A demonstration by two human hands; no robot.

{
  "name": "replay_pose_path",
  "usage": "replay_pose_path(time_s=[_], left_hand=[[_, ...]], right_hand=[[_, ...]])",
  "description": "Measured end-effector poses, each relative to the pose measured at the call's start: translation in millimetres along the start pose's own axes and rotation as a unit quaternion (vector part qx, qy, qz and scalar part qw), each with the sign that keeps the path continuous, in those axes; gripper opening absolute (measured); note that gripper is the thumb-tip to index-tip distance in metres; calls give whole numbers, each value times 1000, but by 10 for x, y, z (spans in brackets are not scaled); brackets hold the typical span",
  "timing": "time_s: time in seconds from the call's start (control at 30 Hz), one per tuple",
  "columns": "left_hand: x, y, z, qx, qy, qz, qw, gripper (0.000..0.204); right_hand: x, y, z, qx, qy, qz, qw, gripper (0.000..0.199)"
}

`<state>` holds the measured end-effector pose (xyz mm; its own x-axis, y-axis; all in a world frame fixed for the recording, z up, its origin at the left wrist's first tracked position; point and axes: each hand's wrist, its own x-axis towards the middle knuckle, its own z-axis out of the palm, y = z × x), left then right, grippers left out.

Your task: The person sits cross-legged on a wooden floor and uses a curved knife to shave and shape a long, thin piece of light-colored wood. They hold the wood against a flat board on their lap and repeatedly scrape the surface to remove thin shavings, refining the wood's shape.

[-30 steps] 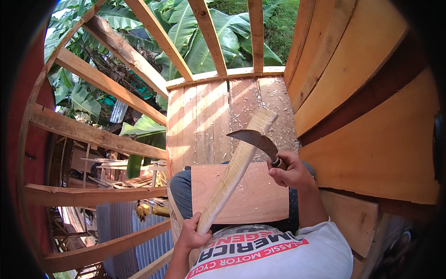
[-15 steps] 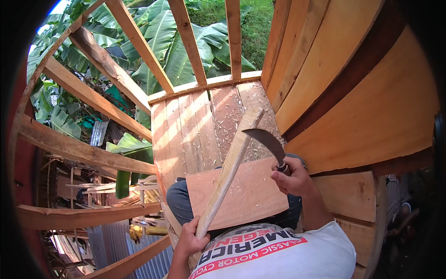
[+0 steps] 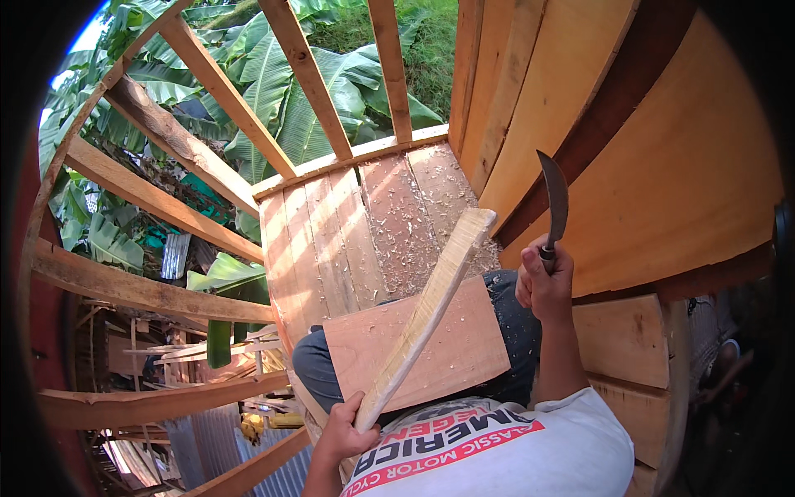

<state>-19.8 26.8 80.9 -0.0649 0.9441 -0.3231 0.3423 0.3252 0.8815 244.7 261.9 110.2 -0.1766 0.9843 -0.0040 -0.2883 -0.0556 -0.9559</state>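
Note:
My left hand (image 3: 345, 424) is closed round the near end of a long pale wooden stick (image 3: 431, 311), which slants up and away to the right. Under the stick, a flat rectangular board (image 3: 464, 348) lies across my lap with small shavings on it. On the right, my right hand (image 3: 546, 277) grips the handle of a curved knife (image 3: 556, 199). The dark blade points upward with its tip bent to the left, apart from the stick. The stick's far end shows a pale cut face.
Wood shavings are scattered over the plank floor (image 3: 331, 232) ahead. An open railing of wooden slats (image 3: 306, 74) runs along the front and left, with banana leaves beyond. A plywood wall (image 3: 662, 182) rises close on the right, near the knife.
The knife has swung up and to the right, away from the stick, its blade turning upright. The stick's far end has shifted slightly right and down; my left hand keeps its hold.

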Motion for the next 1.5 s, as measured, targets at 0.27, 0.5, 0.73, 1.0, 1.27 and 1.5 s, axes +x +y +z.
replay_pose_path(time_s=[0.27, 0.5, 0.73, 1.0, 1.27, 1.5], left_hand=[[126, 192, 28, 62, 14, 9, 998, 25], [157, 250, 25, 92, 31, 21, 995, 25], [232, 323, 3, 80, -15, 5, 997, 24], [257, 268, 17, -50, -104, 0, 993, 25], [378, -11, -81, 32, -60, 60, 996, 25], [399, -14, -150, -9, -160, 84, 984, 22]], right_hand=[[-94, 24, -155, -51, -222, 151, 962, 18], [-45, -6, -260, -120, -219, 134, 959, 21], [-208, 195, -52, -166, -64, -14, 984, 25], [-160, 184, -86, -247, 123, -199, 940, 26], [-451, -126, -83, -243, -148, 31, 958, 27], [-751, -97, -80, -320, 85, -147, 932, 30]])
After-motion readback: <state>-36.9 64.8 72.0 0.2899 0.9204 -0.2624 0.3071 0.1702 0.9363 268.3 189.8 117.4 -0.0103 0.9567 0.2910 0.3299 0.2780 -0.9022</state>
